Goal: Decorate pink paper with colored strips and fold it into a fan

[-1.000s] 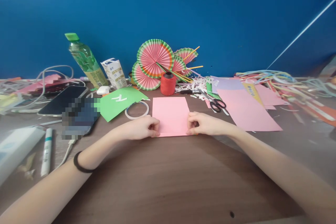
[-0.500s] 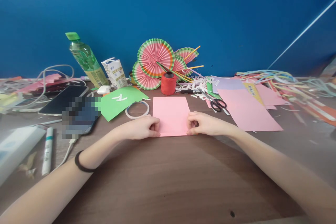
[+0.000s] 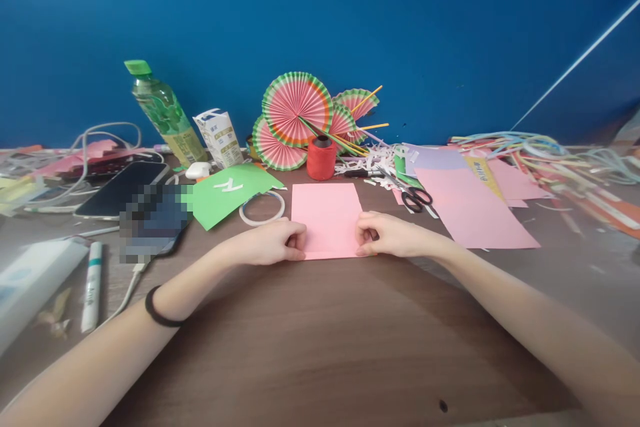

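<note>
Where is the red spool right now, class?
In the head view, the red spool stands near centre, between the paper fans and the held pink sheet.

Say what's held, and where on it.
Pink sheet, held along its near edge: left hand by the left corner, right hand by the right.

The left hand (image 3: pixel 273 240) covers the near left corner of the pink sheet (image 3: pixel 331 217), the right hand (image 3: pixel 393 235) the near right one; the undersides of the fingertips are out of sight. Both forearms (image 3: pixel 110 350) run off the picture's bottom. Toward the left edge of the worktop (image 3: pixel 320 347), pixel blocks mask much of a phone (image 3: pixel 173 230), and a white box (image 3: pixel 45 267) is cut off (and smeared). Along the far edge, the front paper fan (image 3: pixel 295 107) overlaps others, its rim partly behind a red spool (image 3: pixel 320 163). The carton's (image 3: pixel 220 137) small print is unreadable. Toward the right edge, what seem to be straws (image 3: pixel 525 145) blur together.
</note>
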`<state>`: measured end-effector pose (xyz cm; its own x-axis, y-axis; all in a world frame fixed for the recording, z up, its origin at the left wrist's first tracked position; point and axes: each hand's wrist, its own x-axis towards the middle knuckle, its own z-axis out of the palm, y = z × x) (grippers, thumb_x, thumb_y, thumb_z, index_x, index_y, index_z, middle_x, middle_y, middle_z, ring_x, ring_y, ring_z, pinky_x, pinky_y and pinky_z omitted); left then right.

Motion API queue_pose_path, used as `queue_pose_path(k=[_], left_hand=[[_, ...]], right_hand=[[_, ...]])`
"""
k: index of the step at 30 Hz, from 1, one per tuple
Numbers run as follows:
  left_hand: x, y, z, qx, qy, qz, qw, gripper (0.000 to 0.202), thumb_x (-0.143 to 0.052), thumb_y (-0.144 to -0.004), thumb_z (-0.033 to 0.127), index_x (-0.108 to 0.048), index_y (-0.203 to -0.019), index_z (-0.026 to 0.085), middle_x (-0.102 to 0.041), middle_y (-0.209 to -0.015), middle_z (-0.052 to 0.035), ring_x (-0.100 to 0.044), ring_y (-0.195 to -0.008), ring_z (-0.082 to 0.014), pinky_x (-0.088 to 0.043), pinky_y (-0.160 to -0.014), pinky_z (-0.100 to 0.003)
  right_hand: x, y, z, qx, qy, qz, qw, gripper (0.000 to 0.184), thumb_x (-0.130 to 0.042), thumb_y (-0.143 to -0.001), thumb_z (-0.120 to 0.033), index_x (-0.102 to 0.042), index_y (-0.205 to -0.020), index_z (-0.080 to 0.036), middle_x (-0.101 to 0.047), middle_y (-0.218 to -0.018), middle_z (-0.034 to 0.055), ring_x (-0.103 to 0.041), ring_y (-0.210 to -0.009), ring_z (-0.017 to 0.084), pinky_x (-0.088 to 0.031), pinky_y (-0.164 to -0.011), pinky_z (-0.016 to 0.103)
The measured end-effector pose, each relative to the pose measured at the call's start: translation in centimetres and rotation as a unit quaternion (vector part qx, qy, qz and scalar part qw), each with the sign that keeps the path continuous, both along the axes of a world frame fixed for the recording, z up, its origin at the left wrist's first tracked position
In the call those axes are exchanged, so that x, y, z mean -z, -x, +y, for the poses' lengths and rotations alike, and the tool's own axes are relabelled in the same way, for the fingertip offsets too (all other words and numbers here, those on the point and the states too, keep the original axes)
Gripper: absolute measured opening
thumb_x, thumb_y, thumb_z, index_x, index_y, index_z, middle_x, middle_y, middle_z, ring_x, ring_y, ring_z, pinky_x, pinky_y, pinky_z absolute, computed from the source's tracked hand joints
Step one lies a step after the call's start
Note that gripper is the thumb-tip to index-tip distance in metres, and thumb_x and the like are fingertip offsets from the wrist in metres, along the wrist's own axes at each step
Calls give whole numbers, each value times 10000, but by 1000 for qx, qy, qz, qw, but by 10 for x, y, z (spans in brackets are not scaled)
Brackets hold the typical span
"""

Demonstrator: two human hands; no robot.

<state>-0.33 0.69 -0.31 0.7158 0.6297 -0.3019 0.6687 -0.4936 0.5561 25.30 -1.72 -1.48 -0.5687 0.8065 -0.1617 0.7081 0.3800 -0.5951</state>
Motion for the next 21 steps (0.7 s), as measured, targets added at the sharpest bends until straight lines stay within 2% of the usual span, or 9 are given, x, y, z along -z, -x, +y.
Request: queue_pose_path(k=[21], left_hand=[[-3,-2,0,12,-8,3,1000,163,-527,-737,298,-459,-658,172,-489,-683,8,-471,-648,-139,-335,-553,-237]], right_hand=[[0,0,0,-14,3,0,1000,203,-619,-714,-337,-520,-657,-170,-470,-753,10,-454,-761,152,-355,-666,258]])
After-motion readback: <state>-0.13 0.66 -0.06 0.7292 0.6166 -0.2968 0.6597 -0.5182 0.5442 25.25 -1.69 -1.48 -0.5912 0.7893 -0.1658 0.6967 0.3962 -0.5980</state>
